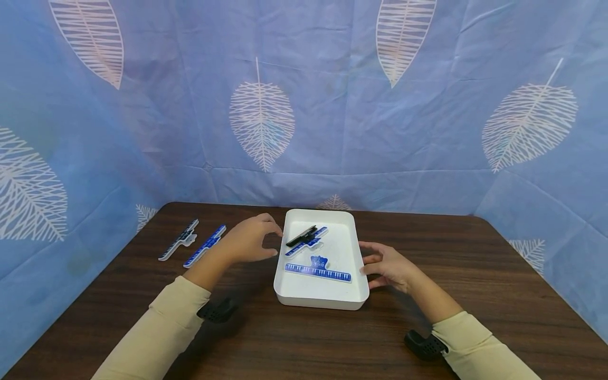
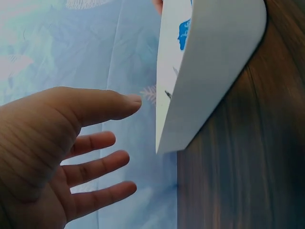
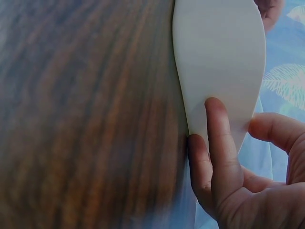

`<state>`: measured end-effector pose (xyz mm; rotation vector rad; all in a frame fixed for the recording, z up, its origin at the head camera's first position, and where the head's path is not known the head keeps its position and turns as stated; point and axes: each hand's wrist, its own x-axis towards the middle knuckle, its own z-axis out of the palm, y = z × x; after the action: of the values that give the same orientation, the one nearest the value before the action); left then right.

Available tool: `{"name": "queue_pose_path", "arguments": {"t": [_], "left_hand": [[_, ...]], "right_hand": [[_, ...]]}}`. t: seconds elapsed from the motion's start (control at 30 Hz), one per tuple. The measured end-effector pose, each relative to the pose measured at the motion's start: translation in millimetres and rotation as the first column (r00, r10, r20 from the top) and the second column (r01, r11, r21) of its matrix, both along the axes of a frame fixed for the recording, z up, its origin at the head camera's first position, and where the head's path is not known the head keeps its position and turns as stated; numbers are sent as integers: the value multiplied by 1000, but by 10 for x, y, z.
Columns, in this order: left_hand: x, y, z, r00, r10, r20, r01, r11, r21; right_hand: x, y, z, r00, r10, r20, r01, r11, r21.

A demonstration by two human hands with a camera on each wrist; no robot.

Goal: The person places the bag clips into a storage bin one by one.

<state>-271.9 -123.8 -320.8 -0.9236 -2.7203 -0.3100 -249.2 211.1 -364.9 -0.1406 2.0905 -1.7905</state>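
Observation:
A white rectangular tray [image 1: 318, 303] sits on the table with several clips lying in it. Across its front lies a blue clip with a piano-key pattern [image 1: 318, 273]. Behind that, a black clip [image 1: 301, 237] overlaps another blue piano-key clip [image 1: 293, 250]. My left hand [image 1: 253, 237] hovers by the tray's left rim, thumb and fingers spread, holding nothing; a gap to the tray wall shows in the left wrist view. On the other side my right hand [image 1: 390, 267] touches the tray's right wall with extended fingertips [image 3: 217, 114], its thumb at the rim.
Left of the tray, beyond my left forearm, lie a black-and-white patterned clip [image 1: 179, 241] and a blue one [image 1: 204, 247]. The dark wooden table [image 1: 304, 343] ends at a blue leaf-print curtain [image 1: 323, 121] at the back and sides.

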Motion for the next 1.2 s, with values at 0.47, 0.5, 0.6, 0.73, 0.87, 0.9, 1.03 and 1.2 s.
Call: {"name": "queue_pose_path", "arguments": {"t": [0.47, 0.5, 0.6, 0.73, 0.87, 0.9, 1.03, 1.2], "left_hand": [[78, -339, -43, 995, 102, -2, -102, 994, 30], [81, -360, -41, 994, 109, -5, -109, 993, 34], [80, -425, -44, 992, 125, -5, -124, 992, 38], [73, -512, -60, 990, 141, -2, -141, 989, 33], [65, -598, -77, 989, 147, 12, -147, 988, 34], [63, -623, -84, 989, 150, 16, -150, 988, 33], [44, -740, -133, 986, 166, 24, -166, 986, 23], [7, -881, -201, 978, 206, 25, -206, 979, -2]], "right_hand": [[-13, 14, -37, 1000, 11, -1, -11, 1000, -12], [-14, 15, -39, 1000, 12, -2, -12, 1000, -12], [-19, 16, -41, 1000, 12, -3, -12, 1000, -13], [-21, 14, -35, 1000, 8, -2, -8, 1000, -8], [-12, 11, -20, 1000, 5, -2, -5, 1000, -4], [-10, 11, -17, 1000, 7, -2, -7, 1000, -5], [-5, 9, -10, 1000, 11, 1, -11, 1000, -7], [-8, 3, -10, 1000, 5, 1, -5, 1000, -3]]}}
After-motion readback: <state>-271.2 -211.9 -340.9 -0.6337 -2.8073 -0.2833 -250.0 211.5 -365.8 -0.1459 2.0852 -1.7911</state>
